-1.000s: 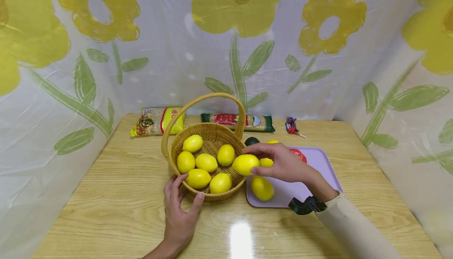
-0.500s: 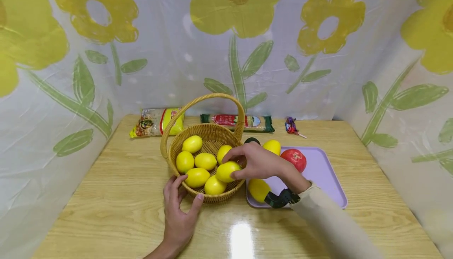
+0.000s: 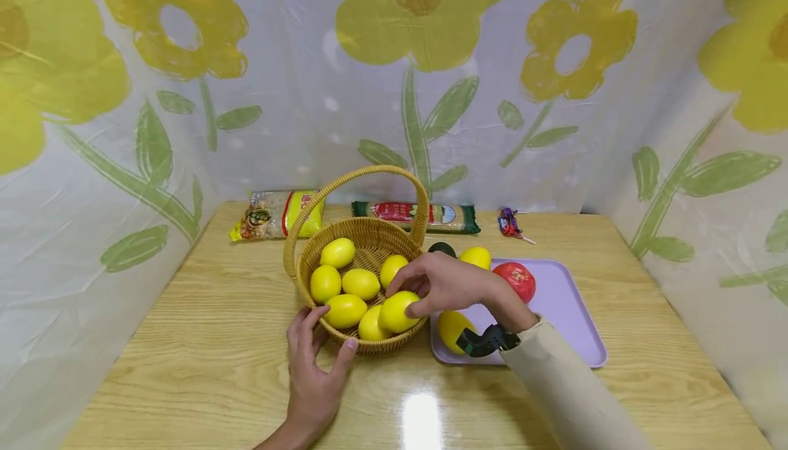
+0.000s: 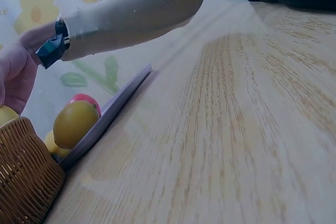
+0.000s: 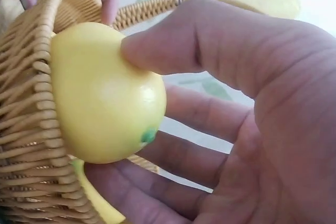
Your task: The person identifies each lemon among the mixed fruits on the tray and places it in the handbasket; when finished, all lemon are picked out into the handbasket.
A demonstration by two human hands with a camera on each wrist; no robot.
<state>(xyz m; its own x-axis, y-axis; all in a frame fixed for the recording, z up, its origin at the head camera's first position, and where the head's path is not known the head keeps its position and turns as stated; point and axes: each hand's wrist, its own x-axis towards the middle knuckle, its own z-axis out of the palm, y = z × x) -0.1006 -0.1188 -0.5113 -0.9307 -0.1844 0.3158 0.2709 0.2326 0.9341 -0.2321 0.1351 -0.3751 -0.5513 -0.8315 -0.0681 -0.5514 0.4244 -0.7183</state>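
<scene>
A round wicker basket [image 3: 353, 224] with a tall arched handle holds several yellow lemons [image 3: 360, 284]. My left hand [image 3: 315, 375] grips its front left rim, fingers on the left side and thumb at the front. Inside the front right of the basket, my right hand [image 3: 452, 289] holds a lemon [image 3: 399, 312] against the lemon beside it. In the right wrist view the thumb presses on this lemon [image 5: 105, 93], which has a green tip, and the fingers lie behind and under it. The left hand itself does not show in the left wrist view.
Right of the basket lies a lilac tray [image 3: 569, 327] with a red pomegranate [image 3: 516, 282] and yellow fruits [image 3: 454, 330]. A dark green fruit [image 3: 442, 249] sits behind. Along the back are a yellow food bag [image 3: 277, 215], a noodle packet [image 3: 415, 216] and a wrapped lollipop [image 3: 511, 223].
My right hand has carried the lemon left from over the basket's right rim, then down and slightly forward inside the basket. The left hand stays at the rim.
</scene>
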